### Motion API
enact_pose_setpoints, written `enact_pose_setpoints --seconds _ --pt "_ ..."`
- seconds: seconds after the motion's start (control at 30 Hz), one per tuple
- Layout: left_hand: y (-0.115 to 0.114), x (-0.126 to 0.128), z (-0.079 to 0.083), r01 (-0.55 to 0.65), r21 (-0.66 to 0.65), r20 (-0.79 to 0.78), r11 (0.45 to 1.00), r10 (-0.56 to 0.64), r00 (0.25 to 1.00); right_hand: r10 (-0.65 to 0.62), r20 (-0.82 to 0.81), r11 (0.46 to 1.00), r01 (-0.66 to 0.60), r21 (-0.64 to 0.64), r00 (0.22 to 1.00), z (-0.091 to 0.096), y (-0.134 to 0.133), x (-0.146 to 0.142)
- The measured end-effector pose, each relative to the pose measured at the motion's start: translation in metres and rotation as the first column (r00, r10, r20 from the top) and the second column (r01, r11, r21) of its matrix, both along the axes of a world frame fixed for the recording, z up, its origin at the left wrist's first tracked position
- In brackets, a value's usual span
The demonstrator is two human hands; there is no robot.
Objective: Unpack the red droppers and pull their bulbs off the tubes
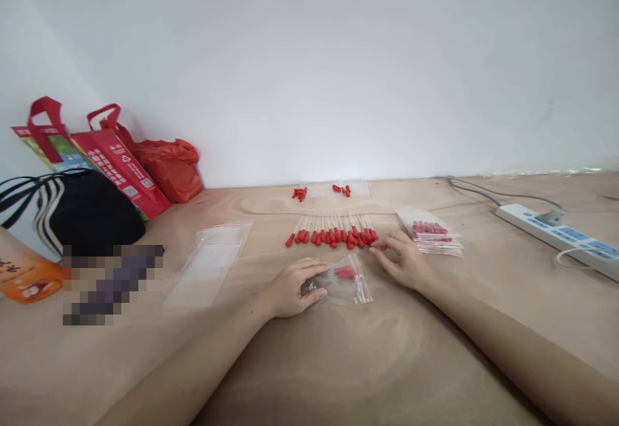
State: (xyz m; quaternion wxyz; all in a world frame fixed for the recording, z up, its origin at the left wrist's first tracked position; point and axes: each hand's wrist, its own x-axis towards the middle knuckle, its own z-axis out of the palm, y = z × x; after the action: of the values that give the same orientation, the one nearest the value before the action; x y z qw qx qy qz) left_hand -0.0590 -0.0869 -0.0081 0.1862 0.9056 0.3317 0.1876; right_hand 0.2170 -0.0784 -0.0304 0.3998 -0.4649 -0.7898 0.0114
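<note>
My left hand (300, 287) holds the left end of a clear zip bag (362, 292) between thumb and fingers. Inside the bag are a few droppers with red bulbs (345, 272). Just right of a row of glass droppers (333, 236), my right hand (400, 260) rests low over the table, its thumb and forefinger slightly apart beside the end bulb. The droppers lie side by side, red bulbs toward me and thin clear tubes pointing away. To the right of this hand is a stack of filled zip bags (432, 232), also with red bulbs showing.
Flat unfilled zip bags (207, 265) lie on the left. More red-bulbed droppers (300, 194) lie near the wall. A white power strip (556, 232) with cables sits at right. Shopping bags (123, 168), a red plastic bag (169, 168) and a black drawstring bag (91, 213) stand far left.
</note>
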Motion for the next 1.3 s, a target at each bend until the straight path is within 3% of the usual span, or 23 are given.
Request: enact_pose_setpoints --seconds 0.13,0.43,0.67,0.87,1.0,1.13,1.23,1.3 --pt "-0.001 0.001 0.001 0.001 -0.018 -0.017 1.0 -0.001 1.0 0.153 -0.014 0.971 -0.153 -0.183 0.988 0.003 -0.019 -0.018" --pt "0.0 0.001 0.003 0.074 -0.036 -0.069 0.997 -0.077 0.995 0.21 0.041 0.934 -0.188 -0.305 0.977 0.008 -0.017 -0.039" --pt "-0.001 0.001 0.004 0.063 -0.057 -0.171 0.996 -0.072 0.983 0.153 -0.045 0.93 -0.159 -0.331 0.987 0.011 -0.019 -0.03" --pt "-0.001 -0.001 0.002 0.111 -0.028 -0.249 0.993 -0.114 0.962 0.254 -0.247 0.776 -0.35 -0.525 0.935 0.006 -0.021 -0.024" --pt "-0.001 -0.001 0.003 0.098 -0.018 -0.354 0.995 -0.099 0.93 0.189 -0.389 0.7 -0.402 -0.59 0.901 0.009 -0.016 -0.017" --pt "-0.002 -0.001 0.005 0.07 -0.017 -0.4 0.997 -0.071 0.914 0.084 -0.496 0.634 -0.43 -0.643 0.864 0.024 -0.009 0.009" --pt "-0.002 -0.001 0.005 0.068 -0.018 -0.391 0.997 -0.07 0.918 -0.003 -0.551 0.678 -0.403 -0.615 0.835 0.04 -0.003 0.033" --pt "-0.002 -0.001 0.005 0.064 -0.017 -0.385 0.998 -0.066 0.921 -0.102 -0.595 0.76 -0.324 -0.563 0.797 0.048 0.003 0.045"
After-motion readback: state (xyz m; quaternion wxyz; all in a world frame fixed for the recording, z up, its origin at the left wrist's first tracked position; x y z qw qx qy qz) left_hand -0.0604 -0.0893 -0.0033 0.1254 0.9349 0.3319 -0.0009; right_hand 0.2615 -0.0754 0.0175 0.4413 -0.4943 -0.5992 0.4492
